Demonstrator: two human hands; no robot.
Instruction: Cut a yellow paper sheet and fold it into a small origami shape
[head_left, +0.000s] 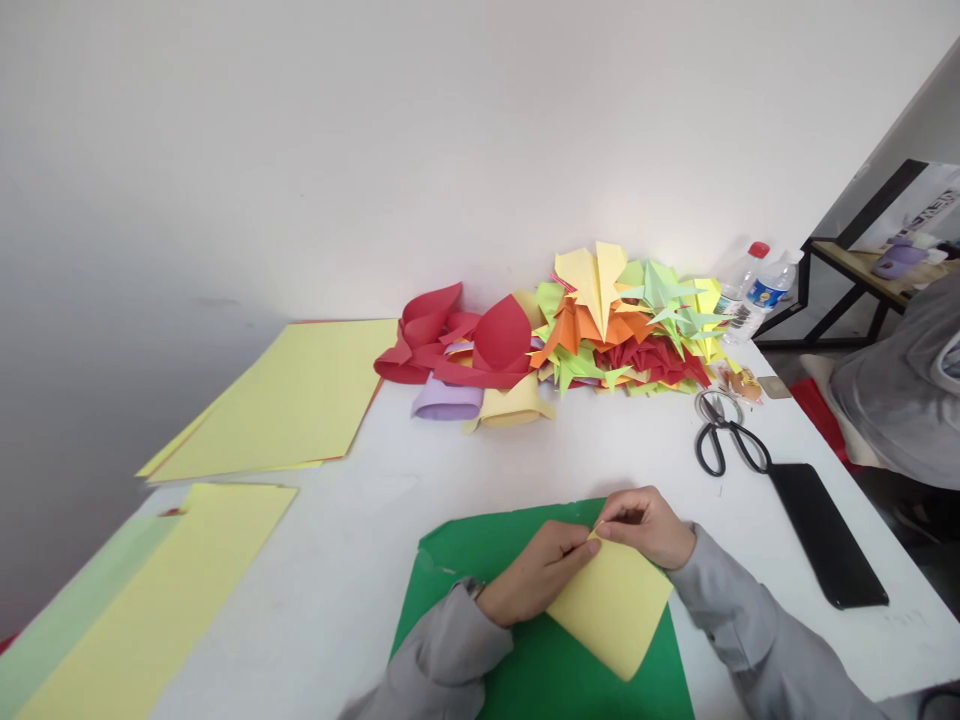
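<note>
A square-looking sheet of yellow paper (619, 605) is held at its far corner over a green mat (442, 585). My left hand (536, 570) pinches the paper's upper left side, thumb on top. Close beside it, my right hand (646, 525) pinches the same corner between thumb and fingertips. The two hands nearly touch there. The paper's near corner points toward me, slightly raised or curved. Fingertips hide the exact shape of the far corner.
Yellow sheets (292, 400) and paper strips (217, 550) lie left. Folded red paper pieces (502, 340) and a pile of colourful origami (600, 300) sit by the wall. At right are scissors (726, 432), a black phone-like slab (831, 540), plastic bottles (766, 295) and a person's grey sleeve (900, 385).
</note>
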